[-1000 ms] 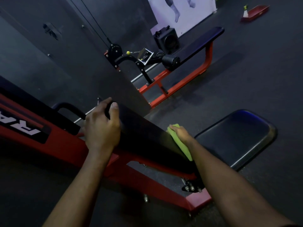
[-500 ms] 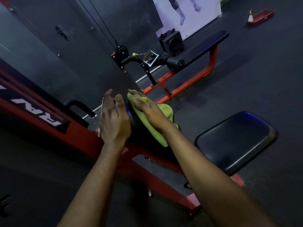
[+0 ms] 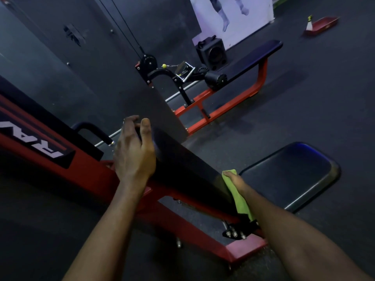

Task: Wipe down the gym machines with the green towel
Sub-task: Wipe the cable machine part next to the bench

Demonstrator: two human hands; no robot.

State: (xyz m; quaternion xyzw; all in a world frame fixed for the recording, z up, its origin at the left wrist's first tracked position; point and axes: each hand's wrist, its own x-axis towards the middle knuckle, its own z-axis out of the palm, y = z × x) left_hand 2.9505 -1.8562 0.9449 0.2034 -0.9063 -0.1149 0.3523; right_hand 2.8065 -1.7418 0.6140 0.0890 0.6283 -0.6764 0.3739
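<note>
In the head view, the left grip [image 3: 134, 153] is seen clenched on the upper end of the black back pad [image 3: 182, 167]: the fingers are curled over the pad's top edge and the thumb is laid along its face. The right grip [image 3: 236, 182] is found at the pad's lower right edge, where the green towel [image 3: 238, 196] is grasped and pressed against the side of the pad. The thumb is set over the towel's top fold, while the other fingers are hidden behind the edge, so how far they are curled cannot be told. The rest of the towel is seen hanging down along the pad beneath the wrist. The pad is carried tilted on a red frame [image 3: 203, 226], and a black seat pad [image 3: 290, 173] is placed just beside the right forearm. Farther back on the dark floor [image 3: 304, 110], a cable machine [image 3: 182, 74] with a long padded tabletop [image 3: 255, 55] on red legs is shown, with a black speaker [image 3: 212, 51] behind it and a red tray [image 3: 322, 24] well apart.
</note>
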